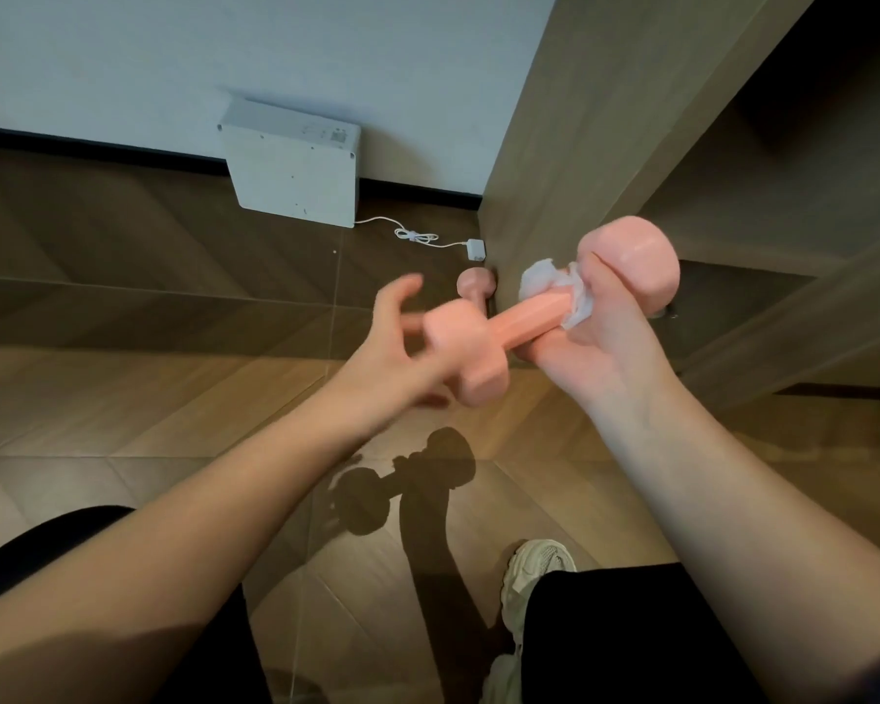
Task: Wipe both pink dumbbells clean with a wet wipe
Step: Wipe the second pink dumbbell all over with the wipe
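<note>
1. The right hand (605, 343) is gripping the raised pink dumbbell (519, 317) through a wet wipe (544, 282), apparently scrubbing its handle.
2. The left hand (392, 348), blurred, fingers splayed, is hovering at the near head, likely steadying it.
3. The second dumbbell (473, 284) is lying on the floor (123, 322) at the cabinet's (555, 144) corner.

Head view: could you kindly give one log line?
right hand grips dumbbell through wet wipe | left hand open | second dumbbell on floor

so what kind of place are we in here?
Likely a room at home: wood-pattern floor, white wall with dark skirting, a tall wooden cabinet. The right hand grips a pink dumbbell, which suits a home workout corner.
</note>
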The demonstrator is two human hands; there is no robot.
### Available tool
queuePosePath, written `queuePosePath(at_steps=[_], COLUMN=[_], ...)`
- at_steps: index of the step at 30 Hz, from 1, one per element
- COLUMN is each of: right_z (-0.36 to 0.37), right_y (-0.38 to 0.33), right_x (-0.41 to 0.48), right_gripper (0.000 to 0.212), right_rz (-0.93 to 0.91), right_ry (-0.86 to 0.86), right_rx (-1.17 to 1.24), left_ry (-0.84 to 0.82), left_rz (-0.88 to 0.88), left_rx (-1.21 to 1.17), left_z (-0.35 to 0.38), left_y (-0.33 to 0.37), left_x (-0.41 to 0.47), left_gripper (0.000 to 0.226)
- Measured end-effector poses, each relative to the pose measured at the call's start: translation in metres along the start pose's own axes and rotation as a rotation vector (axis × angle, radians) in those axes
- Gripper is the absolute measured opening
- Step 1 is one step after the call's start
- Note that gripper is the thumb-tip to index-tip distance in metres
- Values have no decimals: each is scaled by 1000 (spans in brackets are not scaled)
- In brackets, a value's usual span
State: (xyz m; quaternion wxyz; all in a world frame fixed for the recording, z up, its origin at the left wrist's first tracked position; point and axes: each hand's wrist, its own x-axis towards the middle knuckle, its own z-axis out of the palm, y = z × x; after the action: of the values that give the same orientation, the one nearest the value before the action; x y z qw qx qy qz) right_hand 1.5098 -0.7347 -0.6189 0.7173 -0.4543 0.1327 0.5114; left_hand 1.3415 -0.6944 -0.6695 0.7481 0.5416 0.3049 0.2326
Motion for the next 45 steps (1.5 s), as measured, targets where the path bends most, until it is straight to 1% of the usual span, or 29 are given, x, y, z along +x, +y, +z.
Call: queuePosePath(at_steps=[2, 3, 5, 6, 8, 9, 11, 12, 13, 15, 17, 19, 21, 24, 25, 26, 28, 29, 31, 32, 33, 34, 35, 37, 38, 40, 42, 43, 45], right_z=[-1, -2, -4, -5, -6, -5, -4, -4, -5, -6, -5, -2, -2, -3, -1, 0, 2, 3, 1, 0, -1, -1, -2, -6, -6, -8, -8, -7, -6], right_y=[2, 3, 5, 6, 4, 2, 0, -1, 0, 2, 2, 5, 6, 2, 1, -1, -1, 0, 4, 5, 6, 6, 5, 5, 5, 7, 10, 11, 13], right_x=[-1, -1, -1, 0, 3, 3, 9, 11, 14, 17, 14, 8, 10, 13, 11, 10, 6, 5, 8, 10, 12, 15, 17, 21, 22, 26, 28, 29, 29], right_gripper=[29, 31, 32, 33, 32, 29, 22, 22, 22, 27, 27, 30, 25, 28, 30, 27, 22, 20, 20, 22, 25, 29, 32, 34, 31, 35, 52, 59, 58], right_rz=[-34, -55, -64, -59, -28, -6, 31, 46, 66, 80, 25, -13, -12, 43, 54, 64, 77, 72, 31, 14, 13, 24, 42, 73, 83, 76, 67, 69, 62], right_ry=[-3, 0, 10, 13, 9, -2, -11, -41, -77, -91, -30, -15, -20, -37, -35, -24, -40, -58, -42, -30, -24, -28, -44, -78, -80, -69, -80, -82, -85], right_rx=[19, 21, 19, 21, 27, 21, 22, 38, 72, 137, 113, 72, 62, 56, 56, 72, 154, 167, 111, 77, 53, 42, 40, 37, 36, 45, 33, 15, -22], left_ry=[-108, -163, -197, -151, -58, 8, 136, 156, 145, 128, -93, -123, -19, 196, 161, 116, 75, -22, -138, -146, -75, -12, 98, 141, 115, 139, -89, -142, -78], left_rz=[-424, -531, -576, -587, -389, -198, 150, 244, 249, -15, -419, -513, -338, 181, 303, 296, 21, -172, -375, -329, -179, 68, 208, 412, 330, -36, -480, -561, -514], left_rx=[-356, -419, -449, -494, -382, -175, 147, 256, 219, -85, -406, -454, -338, 135, 270, 252, -108, -314, -512, -429, -264, 12, 173, 310, 178, -218, -496, -516, -434], left_z=[-3, -2, 0, 4, 13, 14, 11, 5, 3, 0, -6, -2, 9, 5, 1, -3, -3, -4, -2, 1, 6, 9, 8, -4, -6, -4, -5, -4, 4], left_y=[0, 1, 1, 2, -3, -7, -9, -9, -6, 1, 2, -1, -4, -12, -13, -15, 1, -1, -4, -6, -6, -5, -4, -8, -3, 0, 4, 3, 3], left_x=[3, 1, -5, -4, -6, -6, -4, -2, -1, 1, 0, -2, -6, -3, -1, 0, -4, -4, -3, -5, -9, -11, -11, -3, -1, 2, -3, -5, -8], left_gripper=[71, 68, 68, 68, 60, 59, 75, 83, 85, 77, 82, 72, 65, 79, 86, 87, 71, 66, 63, 57, 53, 57, 66, 82, 85, 88, 94, 90, 76])
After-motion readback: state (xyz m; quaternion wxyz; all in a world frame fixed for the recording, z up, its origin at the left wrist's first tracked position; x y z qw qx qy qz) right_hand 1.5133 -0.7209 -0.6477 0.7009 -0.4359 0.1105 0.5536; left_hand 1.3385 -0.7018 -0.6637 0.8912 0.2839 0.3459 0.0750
